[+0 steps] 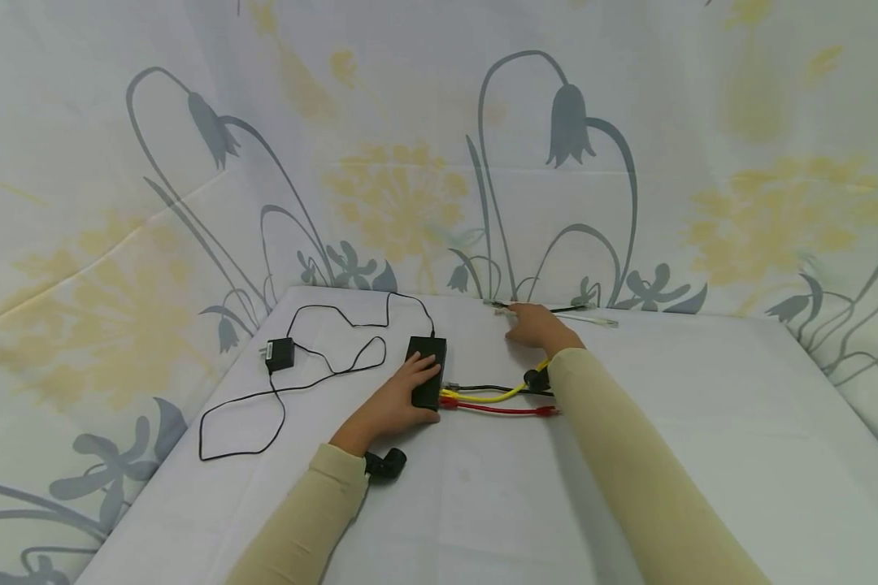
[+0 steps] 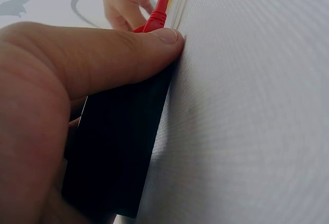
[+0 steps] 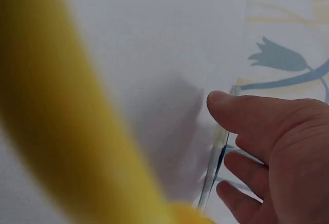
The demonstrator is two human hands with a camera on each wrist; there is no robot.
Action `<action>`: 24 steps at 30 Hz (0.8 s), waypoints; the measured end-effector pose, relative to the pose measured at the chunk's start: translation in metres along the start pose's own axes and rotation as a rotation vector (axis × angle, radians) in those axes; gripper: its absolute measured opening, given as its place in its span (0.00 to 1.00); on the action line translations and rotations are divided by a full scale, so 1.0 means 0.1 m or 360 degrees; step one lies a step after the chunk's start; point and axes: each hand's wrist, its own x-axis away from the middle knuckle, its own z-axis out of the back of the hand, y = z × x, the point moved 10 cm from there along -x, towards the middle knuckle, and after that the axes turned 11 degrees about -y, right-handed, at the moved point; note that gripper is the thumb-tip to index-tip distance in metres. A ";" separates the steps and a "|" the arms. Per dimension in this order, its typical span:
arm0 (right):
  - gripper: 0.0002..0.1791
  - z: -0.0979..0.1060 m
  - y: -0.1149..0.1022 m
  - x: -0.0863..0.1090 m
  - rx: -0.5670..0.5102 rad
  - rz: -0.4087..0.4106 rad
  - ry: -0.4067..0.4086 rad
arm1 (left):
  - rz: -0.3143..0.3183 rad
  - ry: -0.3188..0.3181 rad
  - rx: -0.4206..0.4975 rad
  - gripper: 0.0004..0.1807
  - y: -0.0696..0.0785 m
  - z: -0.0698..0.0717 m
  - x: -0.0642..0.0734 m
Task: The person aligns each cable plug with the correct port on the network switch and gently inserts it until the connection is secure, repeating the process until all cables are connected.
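Note:
A black network switch (image 1: 430,374) lies on the white cloth, and my left hand (image 1: 395,396) grips it, fingers over its top and thumb (image 2: 128,54) along the side by the plugs. A red network cable (image 1: 501,411) and a yellow network cable (image 1: 486,399) run rightward from that side. A black cable (image 1: 486,387) lies beside them, its clear plug close to the switch. Farther back, my right hand (image 1: 537,327) reaches over a white network cable (image 1: 593,320) and another black cable (image 1: 572,309); thumb and fingers are apart in the right wrist view.
A black power adapter (image 1: 281,354) lies left of the switch, its thin cord (image 1: 241,400) looped over the cloth and joined to the switch's far end. Flower-patterned fabric (image 1: 410,203) rises behind the table. The yellow cable passes under the right forearm.

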 end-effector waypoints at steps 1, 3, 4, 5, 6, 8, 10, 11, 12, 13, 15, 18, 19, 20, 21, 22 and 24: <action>0.37 -0.01 0.01 0.00 0.0003 -0.0005 -0.0007 | -0.0001 0.0000 0.0000 0.45 0.00 0.00 0.00; 0.38 -0.02 0.04 0.00 -0.0019 -0.0019 -0.0021 | -0.0003 0.0002 -0.0001 0.45 0.01 0.01 0.00; 0.38 -0.03 0.05 0.00 -0.0035 -0.0026 -0.0027 | -0.0006 0.0004 0.0003 0.45 0.01 0.01 0.00; 0.38 -0.04 0.06 0.00 -0.0052 -0.0035 -0.0035 | -0.0009 0.0005 0.0008 0.45 0.01 0.01 0.00; 0.38 -0.05 0.07 0.00 -0.0068 -0.0041 -0.0040 | -0.0004 0.0003 0.0011 0.45 0.01 0.01 0.00; 0.38 -0.05 0.07 0.01 -0.0090 -0.0044 -0.0043 | -0.0002 0.0006 0.0016 0.45 0.01 0.01 0.00; 0.38 -0.05 0.07 0.01 -0.0078 -0.0038 -0.0042 | 0.0000 0.0010 0.0021 0.45 0.01 0.01 0.00; 0.38 -0.04 0.07 0.01 -0.0075 -0.0034 -0.0041 | 0.0003 0.0012 0.0019 0.45 0.01 0.01 0.00; 0.38 -0.04 0.07 0.00 -0.0073 -0.0028 -0.0036 | 0.0007 0.0012 0.0013 0.45 0.00 0.01 0.00; 0.38 -0.04 0.06 0.01 -0.0065 -0.0016 -0.0032 | 0.0010 0.0015 0.0010 0.45 0.00 0.01 0.00; 0.37 -0.03 0.05 0.01 -0.0057 -0.0004 -0.0024 | 0.0012 0.0020 0.0009 0.45 0.00 0.01 0.00; 0.36 0.00 0.03 0.02 -0.0025 0.0029 -0.0002 | 0.0016 0.0023 0.0009 0.44 0.00 0.01 0.00; 0.34 0.00 0.02 0.02 -0.0006 0.0041 0.0003 | 0.0016 0.0024 0.0013 0.44 0.00 0.02 0.00; 0.33 0.01 0.01 0.02 0.0014 0.0045 0.0011 | 0.0016 0.0023 0.0015 0.44 0.00 0.02 0.00; 0.31 0.02 0.01 0.02 0.0039 0.0053 0.0020 | 0.0017 0.0019 0.0012 0.44 0.00 0.01 0.00; 0.30 0.02 0.01 0.02 0.0058 0.0058 0.0027 | 0.0013 0.0019 0.0013 0.44 0.00 0.01 0.00; 0.27 0.03 0.01 0.01 0.0086 0.0060 0.0038 | 0.0000 0.0017 0.0017 0.44 0.01 0.01 -0.01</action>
